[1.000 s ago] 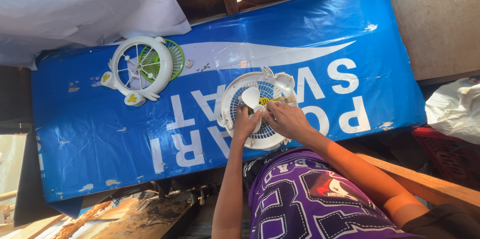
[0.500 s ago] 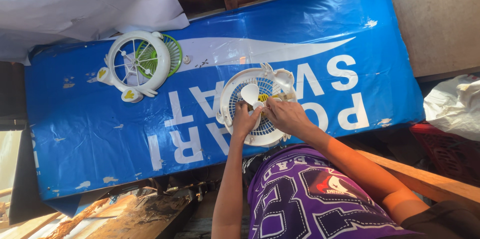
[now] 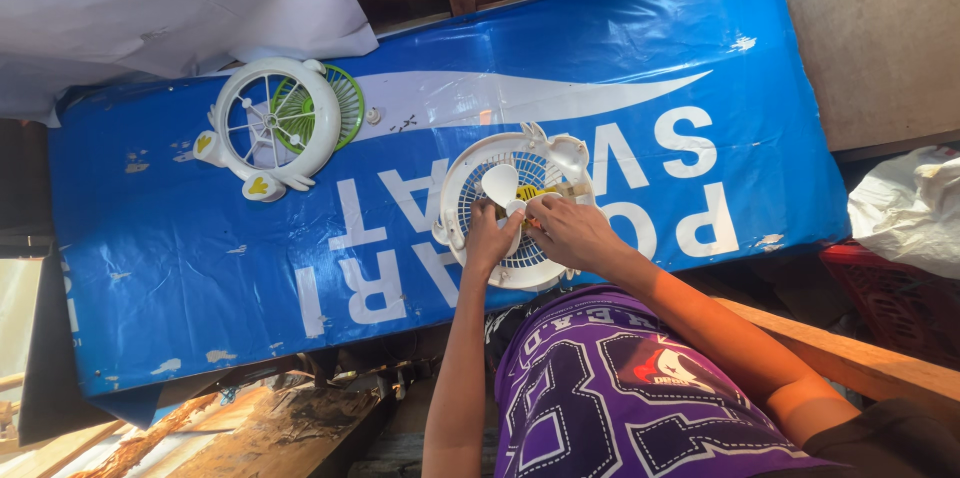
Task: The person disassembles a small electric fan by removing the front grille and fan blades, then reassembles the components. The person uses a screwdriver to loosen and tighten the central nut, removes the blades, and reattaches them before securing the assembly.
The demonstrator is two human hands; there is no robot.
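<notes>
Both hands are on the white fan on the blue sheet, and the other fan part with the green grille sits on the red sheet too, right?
Not quite. The sheet is blue, not red, as the head view shows. The rest holds: the left hand and right hand are both on the white fan, and the other fan part with the green grille sits on the same blue sheet, apart from the hands.

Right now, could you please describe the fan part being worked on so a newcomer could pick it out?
On the blue banner, it is the round white fan housing under both hands. Unlike the other white ring, it has a white blade and no green grille.
</notes>
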